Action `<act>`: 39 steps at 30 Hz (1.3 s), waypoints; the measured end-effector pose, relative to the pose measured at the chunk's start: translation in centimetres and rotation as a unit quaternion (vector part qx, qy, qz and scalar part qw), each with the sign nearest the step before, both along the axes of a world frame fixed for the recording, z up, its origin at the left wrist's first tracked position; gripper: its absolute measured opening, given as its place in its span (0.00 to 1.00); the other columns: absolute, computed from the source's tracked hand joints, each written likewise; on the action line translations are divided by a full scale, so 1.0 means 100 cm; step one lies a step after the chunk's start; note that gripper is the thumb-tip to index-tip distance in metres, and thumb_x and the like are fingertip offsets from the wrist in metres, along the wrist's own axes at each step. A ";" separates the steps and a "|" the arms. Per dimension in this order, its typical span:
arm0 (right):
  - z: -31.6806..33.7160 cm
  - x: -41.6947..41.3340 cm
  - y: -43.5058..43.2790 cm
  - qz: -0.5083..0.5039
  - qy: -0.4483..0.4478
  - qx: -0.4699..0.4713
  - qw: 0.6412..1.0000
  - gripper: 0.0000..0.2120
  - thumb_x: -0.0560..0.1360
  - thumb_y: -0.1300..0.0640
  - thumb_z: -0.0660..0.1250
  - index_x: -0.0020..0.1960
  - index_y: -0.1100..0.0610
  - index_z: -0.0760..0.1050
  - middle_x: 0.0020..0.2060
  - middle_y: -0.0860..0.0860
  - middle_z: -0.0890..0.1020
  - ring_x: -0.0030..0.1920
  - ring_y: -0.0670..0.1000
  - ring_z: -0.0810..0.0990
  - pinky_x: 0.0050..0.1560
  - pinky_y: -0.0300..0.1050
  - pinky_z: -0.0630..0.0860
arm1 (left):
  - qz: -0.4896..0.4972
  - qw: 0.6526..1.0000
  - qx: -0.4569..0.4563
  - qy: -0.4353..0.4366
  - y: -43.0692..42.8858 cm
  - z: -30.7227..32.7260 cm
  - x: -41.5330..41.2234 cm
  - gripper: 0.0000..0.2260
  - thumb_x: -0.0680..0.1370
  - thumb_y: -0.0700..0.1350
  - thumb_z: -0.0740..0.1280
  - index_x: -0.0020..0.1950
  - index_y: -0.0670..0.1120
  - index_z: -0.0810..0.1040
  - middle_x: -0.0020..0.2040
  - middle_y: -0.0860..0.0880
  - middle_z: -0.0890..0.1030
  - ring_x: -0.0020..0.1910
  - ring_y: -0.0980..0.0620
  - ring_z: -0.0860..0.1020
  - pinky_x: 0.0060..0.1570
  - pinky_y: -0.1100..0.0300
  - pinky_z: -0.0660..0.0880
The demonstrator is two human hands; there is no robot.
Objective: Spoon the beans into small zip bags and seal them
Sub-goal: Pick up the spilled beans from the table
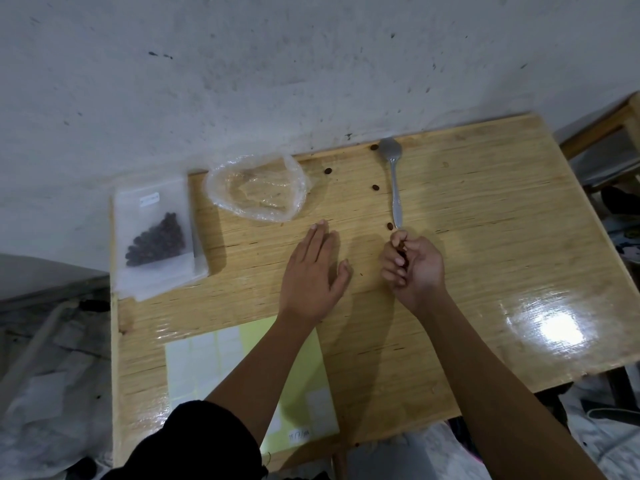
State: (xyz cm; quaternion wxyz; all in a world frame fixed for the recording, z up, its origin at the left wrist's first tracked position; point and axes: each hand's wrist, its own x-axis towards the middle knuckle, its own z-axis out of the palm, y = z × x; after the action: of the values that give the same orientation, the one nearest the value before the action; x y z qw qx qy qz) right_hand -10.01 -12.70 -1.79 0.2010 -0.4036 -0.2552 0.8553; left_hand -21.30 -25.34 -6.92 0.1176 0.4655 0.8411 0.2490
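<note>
A metal spoon [393, 174] lies on the wooden table [485, 220], bowl toward the wall. My right hand [414, 268] is curled just below the spoon's handle end, fingers closed around a few dark beans. My left hand [313, 271] lies flat on the table, fingers apart, holding nothing. Loose beans are scattered: one [328, 171] near the clear bag, one [375, 187] left of the spoon, one [390, 225] by the handle. A sealed zip bag with beans [156, 240] rests on a stack of small zip bags at the table's left edge. An open clear plastic bag [258, 187] looks almost empty.
A yellow-green sheet of white labels [242, 372] lies at the table's near edge under my left forearm. The white wall runs along the far edge. Another wooden piece of furniture [602, 129] stands at the right. Clutter lies on the floor left and right.
</note>
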 end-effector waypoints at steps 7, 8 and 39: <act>0.002 0.002 0.010 0.067 -0.218 0.197 0.954 0.17 0.80 0.51 0.57 0.35 0.56 0.72 0.25 0.48 0.67 0.21 0.41 0.61 0.20 0.33 0.58 | -0.002 1.000 -0.005 0.000 0.000 0.001 0.000 0.23 0.79 0.54 0.57 0.72 0.46 0.65 0.76 0.48 0.60 0.76 0.52 0.54 0.72 0.54 0.56; 0.002 0.003 0.012 0.085 -0.251 0.254 0.930 0.16 0.80 0.52 0.57 0.38 0.55 0.75 0.26 0.47 0.66 0.22 0.40 0.62 0.22 0.32 0.60 | -0.003 1.000 -0.007 0.000 0.000 0.001 0.000 0.24 0.79 0.54 0.56 0.72 0.46 0.65 0.76 0.48 0.59 0.76 0.52 0.54 0.72 0.54 0.56; 0.001 -0.018 0.019 0.300 -0.461 0.551 0.627 0.12 0.81 0.56 0.52 0.57 0.61 0.69 0.40 0.53 0.77 0.37 0.51 0.75 0.38 0.45 0.70 | -0.002 1.000 0.002 0.002 -0.001 0.001 0.000 0.24 0.78 0.54 0.56 0.72 0.45 0.66 0.75 0.47 0.61 0.75 0.51 0.56 0.71 0.54 0.57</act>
State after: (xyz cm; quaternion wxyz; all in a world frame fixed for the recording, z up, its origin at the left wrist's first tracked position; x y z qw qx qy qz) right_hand -11.76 -10.79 -1.72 -0.0253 -0.4602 -0.8453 0.2702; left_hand -21.29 -25.39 -6.79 0.1153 0.4679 0.8401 0.2491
